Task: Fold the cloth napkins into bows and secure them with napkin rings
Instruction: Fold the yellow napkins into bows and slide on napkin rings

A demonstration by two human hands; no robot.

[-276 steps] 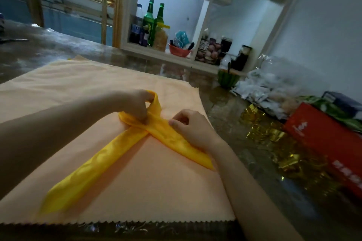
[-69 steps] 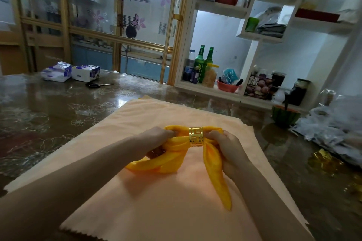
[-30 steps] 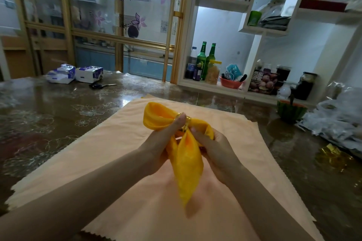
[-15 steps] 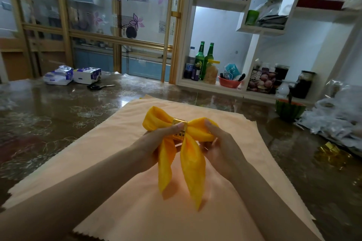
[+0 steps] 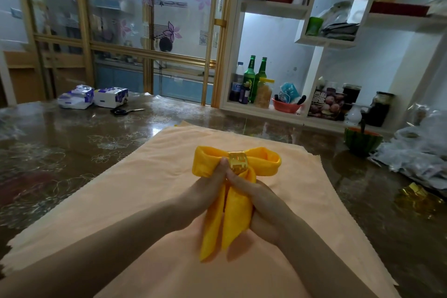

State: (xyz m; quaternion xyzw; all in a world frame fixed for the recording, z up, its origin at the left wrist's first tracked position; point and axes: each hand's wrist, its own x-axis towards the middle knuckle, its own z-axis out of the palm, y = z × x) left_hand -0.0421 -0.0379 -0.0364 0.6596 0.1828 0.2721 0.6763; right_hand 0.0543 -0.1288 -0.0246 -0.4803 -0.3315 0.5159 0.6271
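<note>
A yellow cloth napkin (image 5: 233, 213) is folded into a bow with two loops on top and two tails hanging toward me. A gold napkin ring (image 5: 238, 161) cinches its centre. My left hand (image 5: 205, 191) grips the bow just below the left loop, thumb tip beside the ring. My right hand (image 5: 263, 205) holds the tails from the right, its thumb pressing under the ring. The bow sits slightly raised over a large peach cloth (image 5: 150, 191) spread on the table.
The glossy dark table (image 5: 60, 152) carries two tissue packs (image 5: 93, 97) and scissors (image 5: 127, 111) at far left. A watermelon half (image 5: 362, 141), plastic bags (image 5: 420, 152) and gold foil (image 5: 418, 199) lie at right. Shelves with green bottles (image 5: 254, 78) stand behind.
Both hands have slid down from the loops to the centre and tails, drawing the two tails together beneath the ring. The loops now stand free and spread.
</note>
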